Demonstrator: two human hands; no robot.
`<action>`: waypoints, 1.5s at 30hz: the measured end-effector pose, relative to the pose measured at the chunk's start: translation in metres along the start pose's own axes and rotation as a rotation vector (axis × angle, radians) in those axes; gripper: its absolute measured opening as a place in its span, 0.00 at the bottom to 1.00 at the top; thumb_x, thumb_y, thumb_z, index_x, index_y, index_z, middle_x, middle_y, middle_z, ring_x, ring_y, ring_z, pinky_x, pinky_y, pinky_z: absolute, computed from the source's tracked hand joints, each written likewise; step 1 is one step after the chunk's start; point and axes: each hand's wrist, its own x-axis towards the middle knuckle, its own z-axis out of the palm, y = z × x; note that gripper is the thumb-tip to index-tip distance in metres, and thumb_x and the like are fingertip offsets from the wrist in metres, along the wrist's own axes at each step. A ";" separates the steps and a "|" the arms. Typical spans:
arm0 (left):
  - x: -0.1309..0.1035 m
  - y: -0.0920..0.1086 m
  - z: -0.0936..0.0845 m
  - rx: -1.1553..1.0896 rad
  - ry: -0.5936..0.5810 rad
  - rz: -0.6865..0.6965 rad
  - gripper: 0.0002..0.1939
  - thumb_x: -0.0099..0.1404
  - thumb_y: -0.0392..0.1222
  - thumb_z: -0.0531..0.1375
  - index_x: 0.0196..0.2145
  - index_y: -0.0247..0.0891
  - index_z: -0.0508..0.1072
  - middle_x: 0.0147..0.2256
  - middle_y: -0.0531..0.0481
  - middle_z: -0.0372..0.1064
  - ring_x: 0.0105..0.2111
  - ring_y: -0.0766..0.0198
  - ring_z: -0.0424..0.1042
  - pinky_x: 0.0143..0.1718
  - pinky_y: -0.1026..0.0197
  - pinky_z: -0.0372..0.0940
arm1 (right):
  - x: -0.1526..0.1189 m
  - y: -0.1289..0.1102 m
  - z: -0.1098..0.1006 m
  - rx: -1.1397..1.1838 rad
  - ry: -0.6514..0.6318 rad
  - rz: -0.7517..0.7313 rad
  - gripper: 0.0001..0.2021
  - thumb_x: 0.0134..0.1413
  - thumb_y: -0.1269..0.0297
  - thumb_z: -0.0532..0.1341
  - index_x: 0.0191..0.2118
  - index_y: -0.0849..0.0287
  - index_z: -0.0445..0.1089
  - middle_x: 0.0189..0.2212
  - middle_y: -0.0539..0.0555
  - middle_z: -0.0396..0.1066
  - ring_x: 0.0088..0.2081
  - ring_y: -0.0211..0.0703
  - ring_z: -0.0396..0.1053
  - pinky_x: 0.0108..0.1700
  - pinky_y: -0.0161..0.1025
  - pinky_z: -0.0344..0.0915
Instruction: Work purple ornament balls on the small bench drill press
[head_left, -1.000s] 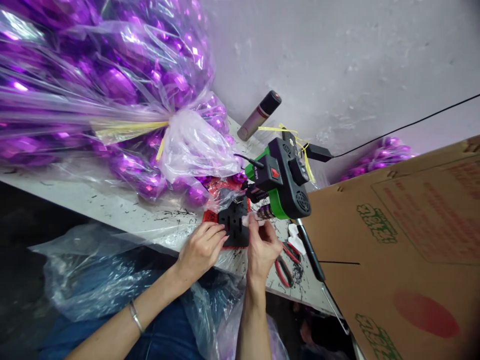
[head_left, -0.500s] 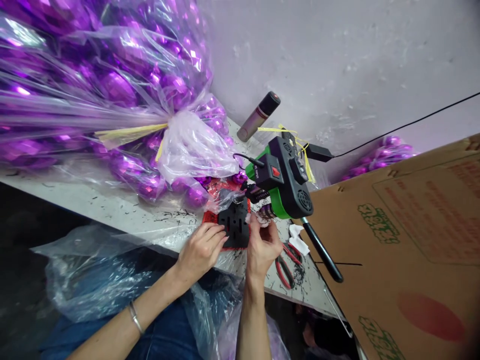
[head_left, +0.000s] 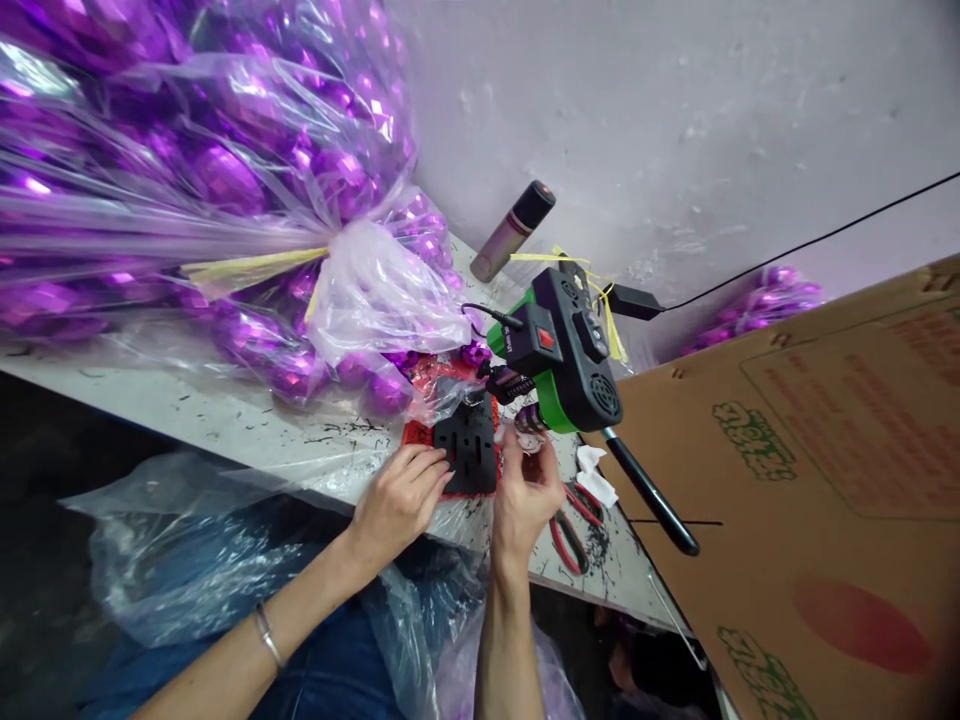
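Note:
My left hand (head_left: 401,490) rests at the near left edge of a black slotted base plate (head_left: 466,455), its fingers together and bent onto that edge. The thumb is mostly hidden. My right hand (head_left: 529,490) pinches a small whitish, partly clear piece (head_left: 529,440) between thumb and fingers, just under the head of a green and black machine (head_left: 574,345). What kind of piece it is I cannot make out. The machine has a red switch and a long black lever handle (head_left: 652,495) slanting to the lower right. Red material (head_left: 416,432) lies under the plate.
Clear bags of shiny purple balls (head_left: 232,180) fill the left. Red-handled pliers (head_left: 568,540) and crumpled white paper (head_left: 595,475) lie on the table (head_left: 225,405) by my right hand. A spray can (head_left: 514,232) stands behind. A cardboard box (head_left: 810,480) borders the right.
The lever handle's end has shifted slightly right. Under the machine head, more of the whitish piece shows by my right fingertips. My left hand stays in place on the plate.

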 end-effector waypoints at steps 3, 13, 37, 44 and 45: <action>0.001 0.000 0.000 0.007 0.013 0.016 0.08 0.69 0.33 0.55 0.38 0.34 0.76 0.38 0.46 0.77 0.40 0.59 0.73 0.43 0.55 0.74 | 0.003 0.002 0.006 0.019 -0.056 0.008 0.16 0.50 0.52 0.65 0.36 0.62 0.73 0.32 0.56 0.78 0.34 0.44 0.74 0.40 0.41 0.70; 0.001 0.000 -0.001 0.057 -0.008 0.046 0.08 0.69 0.33 0.55 0.39 0.33 0.75 0.39 0.45 0.76 0.41 0.58 0.72 0.45 0.55 0.73 | 0.008 0.004 0.013 0.056 -0.078 0.018 0.13 0.46 0.56 0.64 0.36 0.60 0.70 0.30 0.52 0.76 0.31 0.42 0.72 0.38 0.38 0.69; 0.000 0.001 -0.001 0.077 -0.006 0.055 0.08 0.69 0.33 0.56 0.39 0.31 0.75 0.39 0.44 0.76 0.41 0.57 0.72 0.44 0.54 0.73 | 0.011 0.007 0.015 0.483 -0.058 0.307 0.15 0.52 0.50 0.61 0.38 0.57 0.71 0.35 0.53 0.75 0.42 0.44 0.74 0.46 0.46 0.72; -0.001 0.000 0.000 0.082 -0.034 0.064 0.08 0.69 0.33 0.56 0.40 0.30 0.75 0.40 0.44 0.76 0.42 0.56 0.73 0.45 0.53 0.73 | -0.003 0.007 0.004 0.455 -0.048 0.416 0.14 0.42 0.55 0.69 0.34 0.58 0.74 0.34 0.51 0.75 0.38 0.42 0.72 0.41 0.40 0.69; -0.001 0.000 0.000 0.081 -0.033 0.063 0.08 0.69 0.33 0.56 0.40 0.31 0.75 0.40 0.44 0.76 0.42 0.57 0.73 0.46 0.54 0.73 | -0.002 0.008 0.000 0.441 -0.053 0.423 0.15 0.41 0.56 0.70 0.35 0.59 0.75 0.35 0.51 0.76 0.38 0.43 0.72 0.42 0.40 0.69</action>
